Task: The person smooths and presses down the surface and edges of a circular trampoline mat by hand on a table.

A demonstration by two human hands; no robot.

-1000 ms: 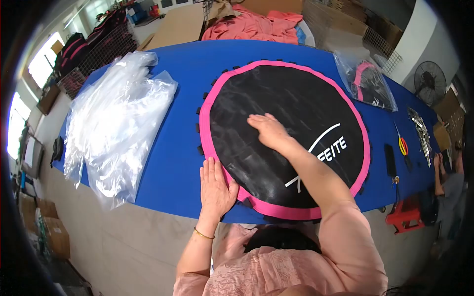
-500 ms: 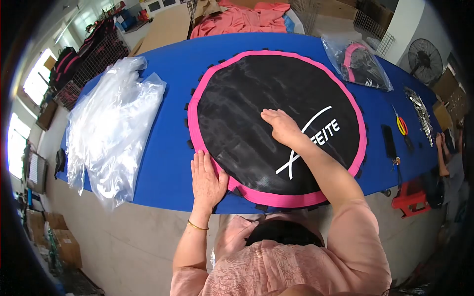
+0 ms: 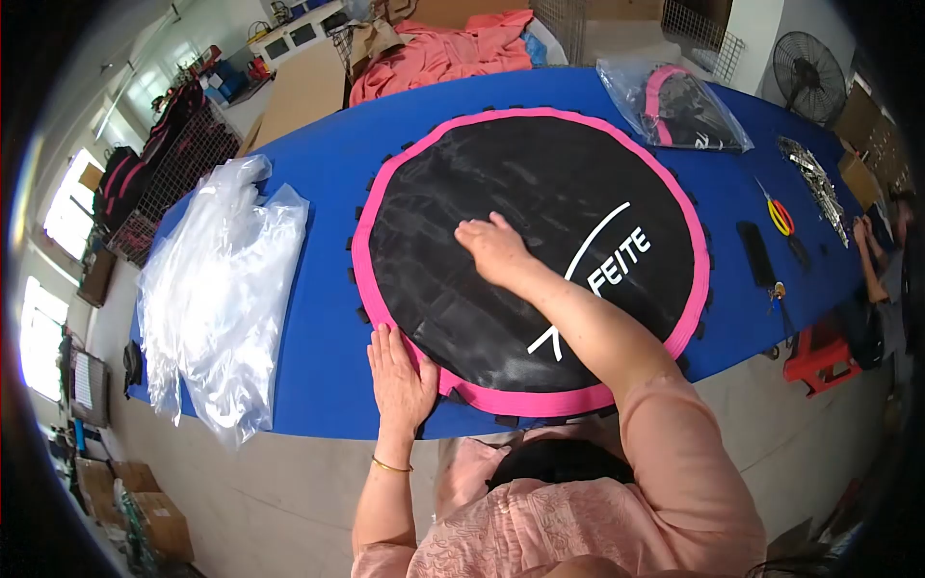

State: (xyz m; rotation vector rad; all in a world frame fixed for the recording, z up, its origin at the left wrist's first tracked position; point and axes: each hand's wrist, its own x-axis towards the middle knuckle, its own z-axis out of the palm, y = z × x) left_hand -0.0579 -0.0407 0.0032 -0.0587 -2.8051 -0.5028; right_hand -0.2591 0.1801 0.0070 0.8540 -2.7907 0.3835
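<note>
A round black trampoline mat (image 3: 549, 318) with a pink border and white "FEITE" lettering lies flat on the blue table (image 3: 323, 356). Black tabs stick out around its edge. My left hand (image 3: 401, 381) rests flat on the lower left border, fingers stretched forward and thumb apart. My right hand (image 3: 493, 249) lies palm down on the black fabric left of the lettering, its fingers extended. Neither hand grips anything. My right forearm crosses the mat and covers part of the white logo.
Clear plastic bags (image 3: 226, 299) are piled at the table's left. A bagged black-and-pink mat (image 3: 679, 106) lies at the far right, near scissors (image 3: 780, 218), a dark phone-shaped object (image 3: 755, 253) and metal pieces (image 3: 815, 188). Another person's hand (image 3: 862, 231) shows at the right edge.
My right hand has slid left across the mat, away from the lettering. My left hand stays on the border. The whole view has shifted slightly.
</note>
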